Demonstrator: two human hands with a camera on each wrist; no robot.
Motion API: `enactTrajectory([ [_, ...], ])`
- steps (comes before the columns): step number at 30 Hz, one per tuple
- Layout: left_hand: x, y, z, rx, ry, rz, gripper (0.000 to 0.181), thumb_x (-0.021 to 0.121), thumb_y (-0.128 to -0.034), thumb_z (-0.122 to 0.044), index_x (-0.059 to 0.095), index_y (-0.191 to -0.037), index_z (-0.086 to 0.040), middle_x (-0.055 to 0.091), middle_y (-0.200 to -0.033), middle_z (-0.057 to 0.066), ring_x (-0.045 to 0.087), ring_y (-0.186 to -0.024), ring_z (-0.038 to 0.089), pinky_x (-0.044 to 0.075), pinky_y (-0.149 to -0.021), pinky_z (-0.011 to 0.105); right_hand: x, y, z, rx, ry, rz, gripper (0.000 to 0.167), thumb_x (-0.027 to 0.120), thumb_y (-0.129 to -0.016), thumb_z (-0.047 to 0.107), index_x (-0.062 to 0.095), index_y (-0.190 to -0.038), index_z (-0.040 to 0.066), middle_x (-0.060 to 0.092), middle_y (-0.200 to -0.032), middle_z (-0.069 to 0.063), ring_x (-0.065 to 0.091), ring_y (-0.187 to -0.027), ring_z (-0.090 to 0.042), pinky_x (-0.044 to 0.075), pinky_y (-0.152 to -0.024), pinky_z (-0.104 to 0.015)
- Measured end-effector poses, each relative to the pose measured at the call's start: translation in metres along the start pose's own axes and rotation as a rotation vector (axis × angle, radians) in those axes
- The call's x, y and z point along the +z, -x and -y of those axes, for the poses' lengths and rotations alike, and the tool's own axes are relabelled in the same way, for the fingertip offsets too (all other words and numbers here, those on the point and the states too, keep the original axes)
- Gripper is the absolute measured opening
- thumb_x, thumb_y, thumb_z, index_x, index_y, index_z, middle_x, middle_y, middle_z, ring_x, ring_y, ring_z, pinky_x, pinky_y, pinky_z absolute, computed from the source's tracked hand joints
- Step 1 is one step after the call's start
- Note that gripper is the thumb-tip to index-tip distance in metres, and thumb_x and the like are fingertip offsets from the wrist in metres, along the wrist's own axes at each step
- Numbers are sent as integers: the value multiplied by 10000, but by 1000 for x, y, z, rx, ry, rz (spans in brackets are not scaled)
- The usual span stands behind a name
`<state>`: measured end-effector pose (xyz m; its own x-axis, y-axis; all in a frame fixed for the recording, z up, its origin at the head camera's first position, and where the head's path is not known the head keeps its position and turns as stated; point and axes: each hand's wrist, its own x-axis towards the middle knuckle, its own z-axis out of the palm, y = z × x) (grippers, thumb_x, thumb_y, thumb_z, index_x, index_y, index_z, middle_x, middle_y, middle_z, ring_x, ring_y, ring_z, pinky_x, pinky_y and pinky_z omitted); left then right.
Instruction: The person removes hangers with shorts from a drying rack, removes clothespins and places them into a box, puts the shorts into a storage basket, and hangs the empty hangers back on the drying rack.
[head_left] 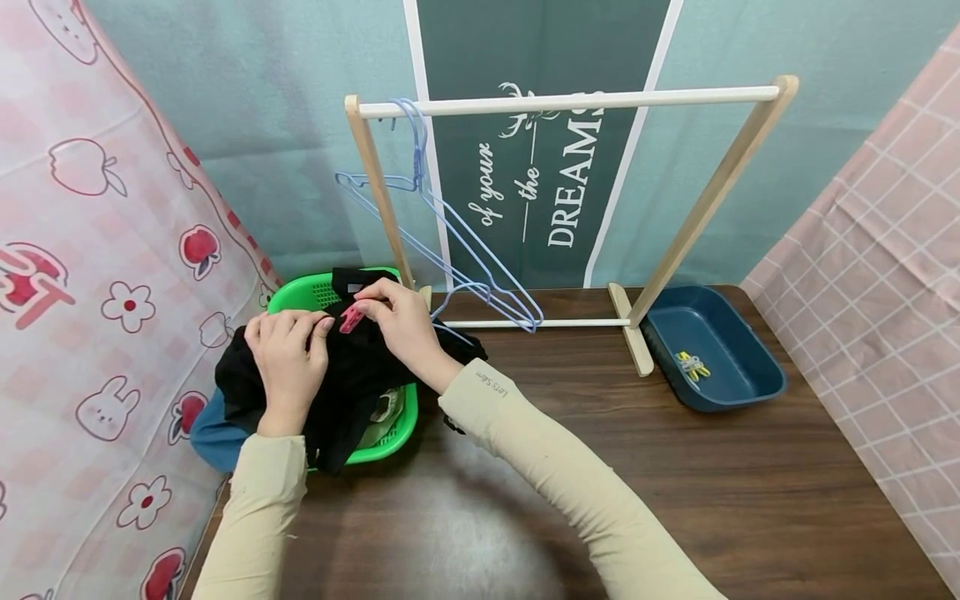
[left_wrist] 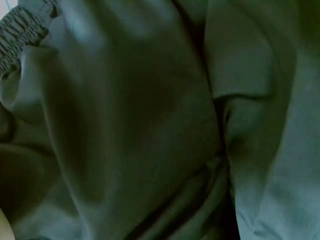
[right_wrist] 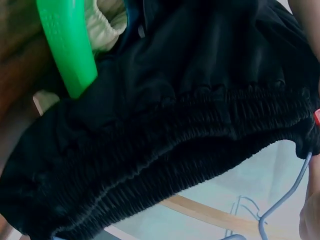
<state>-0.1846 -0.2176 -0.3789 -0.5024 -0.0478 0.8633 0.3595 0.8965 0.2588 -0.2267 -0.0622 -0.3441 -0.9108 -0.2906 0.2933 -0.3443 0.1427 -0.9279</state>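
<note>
My right hand [head_left: 405,325] pinches a pink clothespin [head_left: 351,318] between thumb and fingers, just above a pair of black pants [head_left: 352,367]. Close by on the left, my left hand [head_left: 287,362] has its fingers and thumb curled at the upper edge of the pants, pinching the cloth. A gathered elastic waistband [right_wrist: 200,120] runs across the right wrist view, with a blue hanger [right_wrist: 285,195] meeting its end beside a sliver of the clothespin [right_wrist: 317,116]. Folds of dark cloth [left_wrist: 135,125] fill the left wrist view, where the fingers are hidden.
Under the pants stands a green basket [head_left: 405,425] with other clothes; blue cloth [head_left: 213,429] hangs over its left side. Blue hangers [head_left: 450,221] hang from the left end of a rack [head_left: 562,103]. A dark blue bin [head_left: 750,350] at right contains yellow and white clothespins [head_left: 692,365].
</note>
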Motion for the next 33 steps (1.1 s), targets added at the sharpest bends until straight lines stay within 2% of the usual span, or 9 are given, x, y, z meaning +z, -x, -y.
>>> enactTrajectory([
  [3, 0, 1, 1, 8, -4, 10, 247, 630, -909, -204, 695, -843, 25, 624, -813, 208, 512, -827, 387, 303, -897, 538, 0, -2, -3, 73, -191, -19, 174, 609, -896, 71, 664, -1011, -47, 673, -1036, -207, 697, -929, -257, 556, -776, -189],
  [6, -1, 3, 5, -38, -10, 27, 218, 640, -902, -179, 698, -858, 27, 630, -826, 209, 519, -841, 388, 298, -884, 538, -4, -4, -2, 84, -343, -80, 194, 585, -900, 10, 622, -1033, -126, 641, -1067, -288, 685, -957, -350, 572, -794, -269],
  [8, -2, 6, 11, -96, -16, 47, 205, 641, -903, -164, 695, -873, 32, 633, -843, 217, 520, -859, 397, 292, -881, 542, -10, -5, 1, 54, -359, -117, 214, 586, -902, 6, 604, -1067, -129, 630, -1092, -296, 677, -976, -369, 573, -807, -290],
  [13, -8, 12, 24, -274, -35, 157, 247, 596, -941, -192, 675, -947, 43, 628, -936, 239, 499, -916, 419, 278, -915, 553, -29, -3, 10, -45, -234, -128, 307, 629, -898, 79, 586, -1180, -33, 634, -1146, -215, 669, -1049, -299, 539, -831, -203],
  [17, -9, 13, 29, -399, -58, 246, 318, 550, -970, -250, 667, -1016, 42, 623, -1014, 251, 495, -962, 425, 276, -945, 552, -46, 0, 24, -109, -288, -175, 338, 639, -887, 42, 566, -1203, -51, 625, -1137, -224, 673, -1025, -286, 499, -786, -159],
  [23, -9, 12, 32, -526, -78, 305, 369, 511, -983, -290, 667, -1056, 37, 621, -1055, 251, 506, -1006, 420, 275, -967, 535, -93, -3, 51, -146, -542, -401, 307, 604, -893, -26, 530, -1181, -100, 613, -948, -27, 655, -845, -51, 558, -841, -283],
  [27, -10, 14, 34, -577, -67, 315, 383, 506, -984, -300, 668, -1065, 37, 617, -1068, 255, 505, -1019, 426, 267, -969, 538, -136, 2, 56, -205, -615, -572, 190, 601, -906, 10, 577, -1094, -8, 593, -938, -4, 644, -854, -92, 564, -858, -348],
  [29, -11, 14, 35, -588, -59, 312, 385, 509, -981, -302, 668, -1065, 39, 616, -1069, 257, 505, -1020, 429, 266, -974, 538, -158, 6, 52, -241, -624, -660, 146, 600, -909, 15, 590, -1050, 47, 577, -933, -13, 624, -849, -101, 572, -827, -323],
  [33, -10, 15, 37, -602, -47, 310, 380, 519, -977, -299, 667, -1064, 41, 613, -1071, 258, 507, -1025, 429, 262, -984, 540, -202, 19, 37, -289, -703, -857, 114, 611, -902, 18, 594, -1013, 37, 576, -902, -64, 618, -830, -146, 576, -767, -280],
])
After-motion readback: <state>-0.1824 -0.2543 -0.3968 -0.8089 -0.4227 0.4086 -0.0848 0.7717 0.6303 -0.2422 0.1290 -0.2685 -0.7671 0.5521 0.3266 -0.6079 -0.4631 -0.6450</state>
